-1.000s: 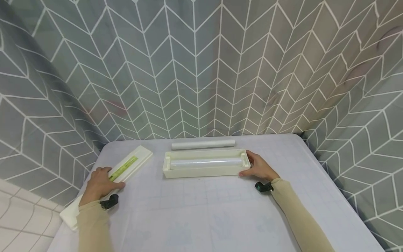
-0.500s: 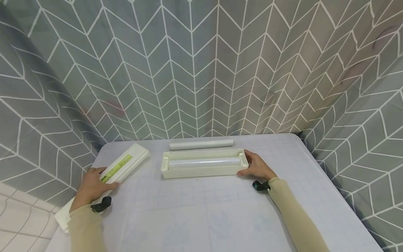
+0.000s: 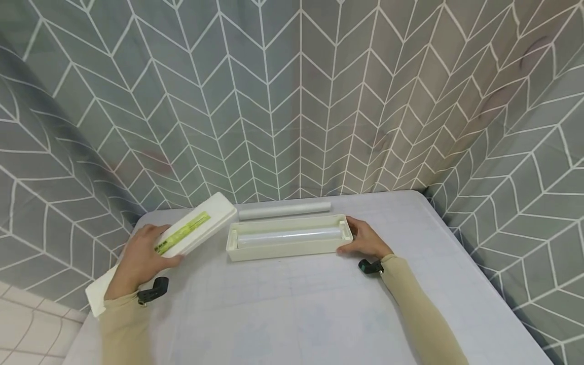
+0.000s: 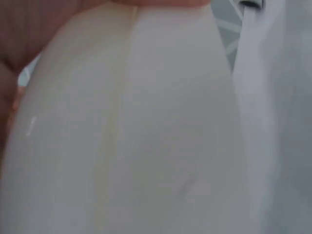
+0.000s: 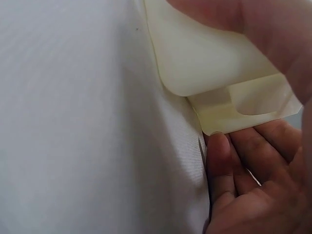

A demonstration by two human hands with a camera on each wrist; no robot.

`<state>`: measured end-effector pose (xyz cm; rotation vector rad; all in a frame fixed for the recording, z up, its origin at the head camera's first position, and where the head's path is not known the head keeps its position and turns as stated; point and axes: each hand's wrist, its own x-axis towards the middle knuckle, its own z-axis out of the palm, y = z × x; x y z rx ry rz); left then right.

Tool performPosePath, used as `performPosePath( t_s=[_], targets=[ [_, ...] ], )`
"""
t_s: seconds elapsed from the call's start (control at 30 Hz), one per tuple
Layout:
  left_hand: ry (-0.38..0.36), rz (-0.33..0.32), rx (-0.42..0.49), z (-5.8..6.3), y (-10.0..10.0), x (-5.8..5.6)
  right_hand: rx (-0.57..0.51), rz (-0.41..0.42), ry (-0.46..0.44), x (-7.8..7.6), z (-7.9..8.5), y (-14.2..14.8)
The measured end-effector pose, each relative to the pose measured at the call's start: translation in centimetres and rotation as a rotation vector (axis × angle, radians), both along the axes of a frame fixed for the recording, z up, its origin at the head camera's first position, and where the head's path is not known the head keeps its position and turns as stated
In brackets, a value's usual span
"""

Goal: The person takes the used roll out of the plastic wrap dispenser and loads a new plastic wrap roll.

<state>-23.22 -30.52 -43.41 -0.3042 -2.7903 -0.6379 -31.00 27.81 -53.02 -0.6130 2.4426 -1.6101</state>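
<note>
My left hand (image 3: 142,263) grips a long white lid (image 3: 217,211) with a green label (image 3: 182,233), thumb on the near side. The lid slants up to the right, its far end raised beside the box. Its smooth pale surface (image 4: 175,122) fills much of the left wrist view. A cream, open-topped long box (image 3: 283,250) sits on the table, a roll of clear film (image 3: 290,236) lying inside. At the box's right end, my right hand (image 3: 367,241) holds on with thumb in front and fingers behind. The right wrist view shows the box corner (image 5: 214,58) between thumb and fingers.
Behind the box lies a loose whitish roll (image 3: 285,210), parallel to it. A pale cloth covers the table (image 3: 255,314). Grey curtain (image 3: 292,101) with white zigzag lines surrounds the back and sides.
The left hand has lifted the lid and brought its far end up and rightward, near the box's left end. The right hand keeps its grip on the box; the whole view has shifted slightly.
</note>
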Motion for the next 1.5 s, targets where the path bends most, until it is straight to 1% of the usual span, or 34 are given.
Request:
performPosePath(
  t_s=[0.13,0.37,0.43,0.53,0.73,0.83,0.93,1.2,1.33,1.5],
  targets=[
    [0.000,-0.077,0.017,1.1,2.7,-1.0,-0.017,0.011,-0.017,0.0,-0.2,0.0],
    [-0.020,-0.226,0.028,3.2,7.8,-3.3,-0.024,0.006,-0.032,0.0,-0.3,0.0],
    [-0.027,-0.262,0.041,3.5,9.5,-4.0,-0.017,0.000,-0.027,0.1,-0.3,0.2],
    [-0.045,-0.307,0.053,3.6,12.1,-5.0,-0.005,-0.008,-0.021,0.1,-0.3,0.3],
    [-0.068,-0.387,0.045,3.2,16.7,-6.4,0.005,-0.029,-0.010,-0.1,-0.3,0.4],
    [-0.070,-0.430,0.033,2.8,18.4,-6.9,0.003,-0.027,-0.009,-0.2,-0.2,0.3],
    [-0.085,-0.454,0.016,2.4,19.9,-7.2,0.005,-0.021,-0.013,-0.1,-0.1,0.1],
    [-0.171,-0.459,-0.012,1.2,22.8,-7.8,0.006,-0.017,-0.012,-0.1,0.0,-0.2],
    [-0.198,-0.465,-0.037,0.4,23.9,-8.1,-0.003,-0.032,-0.024,-0.1,0.0,-0.1],
    [-0.217,-0.480,-0.071,-0.2,24.9,-8.4,0.005,-0.051,0.004,0.0,0.1,-0.1]
  ],
)
